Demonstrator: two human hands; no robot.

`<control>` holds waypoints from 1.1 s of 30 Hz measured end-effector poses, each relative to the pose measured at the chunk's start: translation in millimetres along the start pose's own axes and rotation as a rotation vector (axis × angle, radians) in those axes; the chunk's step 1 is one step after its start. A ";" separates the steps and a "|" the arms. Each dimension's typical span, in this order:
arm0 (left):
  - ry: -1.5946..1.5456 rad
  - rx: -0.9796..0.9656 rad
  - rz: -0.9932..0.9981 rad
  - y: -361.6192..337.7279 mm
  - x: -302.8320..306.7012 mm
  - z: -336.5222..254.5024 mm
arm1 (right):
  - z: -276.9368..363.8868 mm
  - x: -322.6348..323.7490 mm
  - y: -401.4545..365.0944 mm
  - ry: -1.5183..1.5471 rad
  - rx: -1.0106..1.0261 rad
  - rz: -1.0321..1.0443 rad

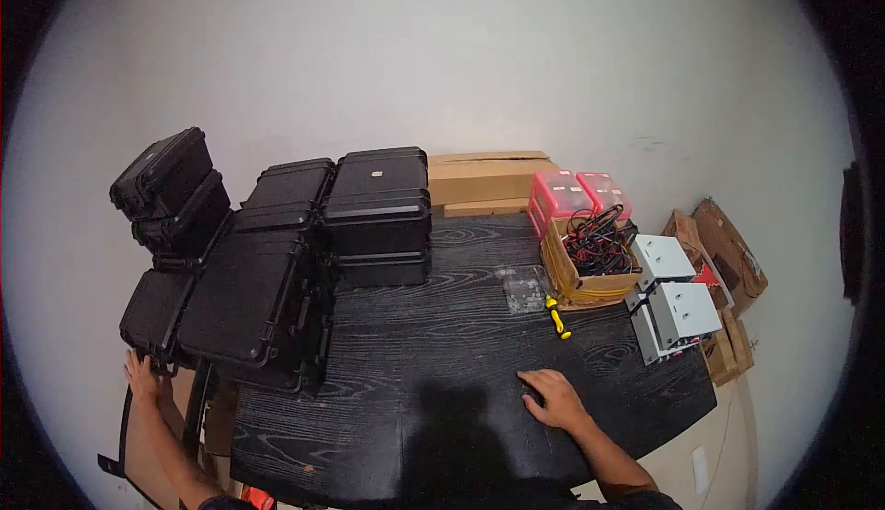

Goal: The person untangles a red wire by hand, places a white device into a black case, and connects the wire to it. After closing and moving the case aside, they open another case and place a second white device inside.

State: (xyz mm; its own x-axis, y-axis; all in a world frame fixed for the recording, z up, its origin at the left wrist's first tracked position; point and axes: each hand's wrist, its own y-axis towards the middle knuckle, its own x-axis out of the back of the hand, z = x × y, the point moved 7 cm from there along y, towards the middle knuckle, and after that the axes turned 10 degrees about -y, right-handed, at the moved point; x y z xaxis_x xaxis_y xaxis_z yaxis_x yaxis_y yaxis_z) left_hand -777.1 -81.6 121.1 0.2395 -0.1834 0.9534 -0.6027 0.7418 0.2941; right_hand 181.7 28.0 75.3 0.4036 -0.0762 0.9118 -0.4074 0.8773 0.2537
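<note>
My left hand [143, 379] is at the far left, against the lower front of a small black hard case [157, 312]. Its fingers look apart and stretched upward; whether any of them hooks the case's handle is hard to see. Beside that case stands a larger black hard case [241, 298] with latches on its side. My right hand [555, 399] rests on the dark wood-grain table [396, 335], fingers loosely spread and holding nothing. A yellow screwdriver [559, 318] lies beyond it, next to a clear flat plastic bag or sheet [525, 291].
More black cases [378, 211] stand at the back left, some stacked [166, 178]. At the right are a cardboard box of tangled cables [590, 280], pink-and-clear bins [560, 199] and white metal boxes [684, 312]. Long cardboard boxes [489, 181] lie along the wall.
</note>
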 end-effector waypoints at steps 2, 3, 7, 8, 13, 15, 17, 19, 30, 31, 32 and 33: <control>0.012 -0.047 0.003 2.3 1.5 5.7 | -1.8 -1.6 -0.5 -0.002 0.003 -0.007; 0.023 -0.091 0.006 4.3 -1.5 9.8 | -2.4 -2.4 -1.2 -0.005 0.009 -0.014; 0.058 -0.192 -0.029 -24.0 27.7 1.1 | -4.2 -3.6 -2.0 0.025 0.028 -0.026; 0.060 -0.187 -0.030 -30.9 29.4 5.4 | -4.5 -4.1 -1.4 0.024 0.025 -0.022; 0.012 -0.076 -0.244 -71.3 22.6 57.9 | -7.1 -6.9 -2.6 0.014 0.035 -0.022; 0.031 -0.186 -0.359 -86.4 24.1 56.6 | -8.3 -10.5 -3.9 -0.022 0.039 0.001; -0.267 -0.165 -0.270 -113.7 49.4 29.5 | -8.2 -9.2 -4.2 -0.008 0.031 0.006; -0.324 -0.144 -0.112 -118.8 44.6 28.9 | -6.7 -8.6 -2.6 0.008 0.029 0.010; -0.252 -0.207 -0.220 -113.0 36.5 35.1 | -8.1 -8.5 -5.1 0.026 0.041 -0.038; -0.251 -0.213 -0.216 -110.4 34.2 42.0 | -8.7 -9.6 -5.0 0.027 0.042 -0.038; -0.248 -0.217 -0.212 -108.2 32.1 49.4 | -9.7 -10.7 -5.1 0.020 0.042 -0.037; -0.246 -0.221 -0.207 -106.1 30.2 57.0 | -10.2 -11.4 -5.2 0.012 0.042 -0.035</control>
State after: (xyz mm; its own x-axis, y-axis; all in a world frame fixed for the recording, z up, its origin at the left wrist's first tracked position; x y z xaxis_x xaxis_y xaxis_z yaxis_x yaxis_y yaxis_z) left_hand -749.3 -202.6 122.5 0.1333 -0.4730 0.8709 -0.3755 0.7892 0.4860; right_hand 187.5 29.1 60.4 0.4278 -0.1003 0.8983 -0.4268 0.8536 0.2986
